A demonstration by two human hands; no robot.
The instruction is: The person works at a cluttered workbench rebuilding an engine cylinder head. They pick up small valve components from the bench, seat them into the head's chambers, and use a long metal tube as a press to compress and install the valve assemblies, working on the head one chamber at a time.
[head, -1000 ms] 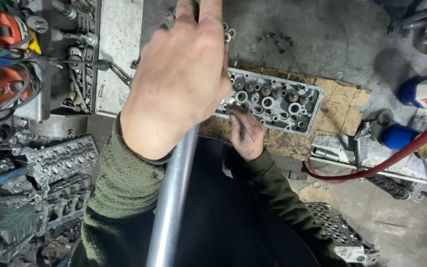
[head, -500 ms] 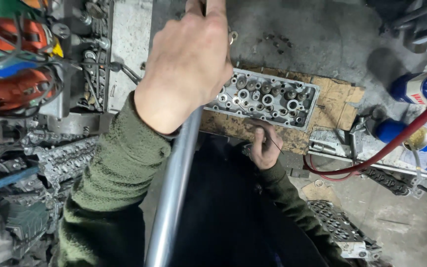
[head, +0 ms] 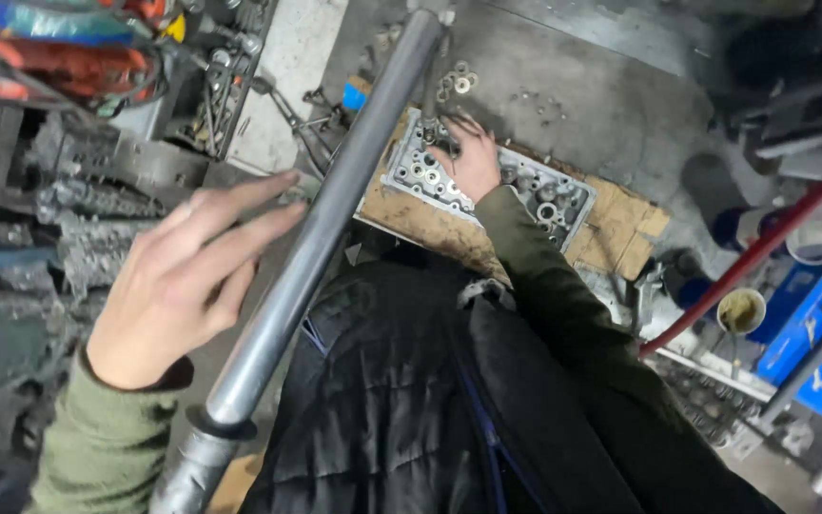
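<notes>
A long grey steel bar (head: 321,228) runs from the lower left up to the top centre, fitted into a thicker handle at its near end. My left hand (head: 187,281) hovers just left of the bar, fingers spread, holding nothing. A grey metal cylinder head (head: 563,200) full of round holes lies on a sheet of cardboard (head: 620,233). My right hand (head: 473,157) rests flat on the cylinder head's left part, fingertips near the bar's far end. Both sleeves are green, and a dark jacket fills the lower middle.
Dirty engine parts and tools are piled along the left (head: 78,190). Loose washers (head: 454,81) lie on the concrete floor beyond the head. A red hose (head: 763,243) crosses the right side above a small cup (head: 741,309) and blue containers (head: 815,333).
My left hand has let go of the bar's top and dropped to the left, fingers open. My right hand has moved from the head's near edge up onto its left part.
</notes>
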